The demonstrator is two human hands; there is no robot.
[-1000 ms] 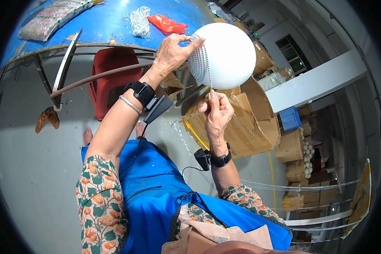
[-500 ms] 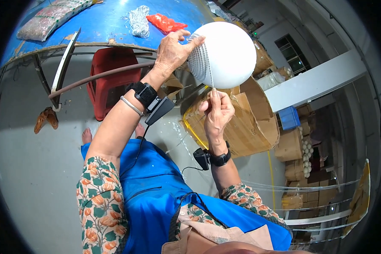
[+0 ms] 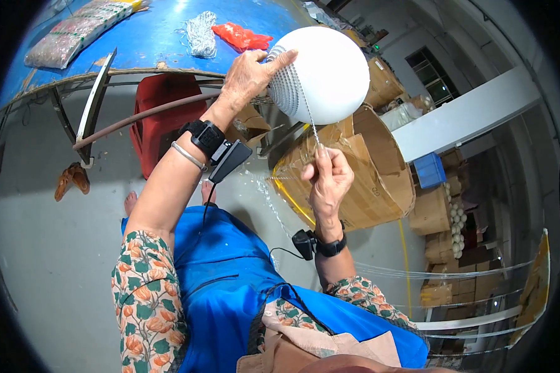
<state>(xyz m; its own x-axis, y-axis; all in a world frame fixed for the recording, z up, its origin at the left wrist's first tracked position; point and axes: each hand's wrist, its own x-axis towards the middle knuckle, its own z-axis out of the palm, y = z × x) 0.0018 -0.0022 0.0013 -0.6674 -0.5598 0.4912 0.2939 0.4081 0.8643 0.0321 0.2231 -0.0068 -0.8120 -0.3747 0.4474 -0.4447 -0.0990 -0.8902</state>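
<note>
A large white ball (image 3: 335,73) is up in front of me, its left side covered with rows of a grey beaded string (image 3: 287,93). My left hand (image 3: 249,78) grips the ball at that covered side, the thumb pressed on the edge of the rows. My right hand (image 3: 332,181), below the ball, pinches the loose strand (image 3: 314,132) between thumb and fingers. The strand runs taut from the last row down to those fingers. Most of my left fingers are hidden behind the ball.
On the blue table (image 3: 149,37) lie a bundle of white string (image 3: 201,36), a red plastic bag (image 3: 241,37) and a long clear pack (image 3: 74,34). Beneath it stands a red stool (image 3: 152,124). An open cardboard box (image 3: 348,177) sits behind my right hand. Strung lines (image 3: 454,273) stretch at the right.
My right hand has drawn away from the ball, down and slightly right, leaving a longer stretch of strand showing. The ball and my left hand have shifted slightly left.
</note>
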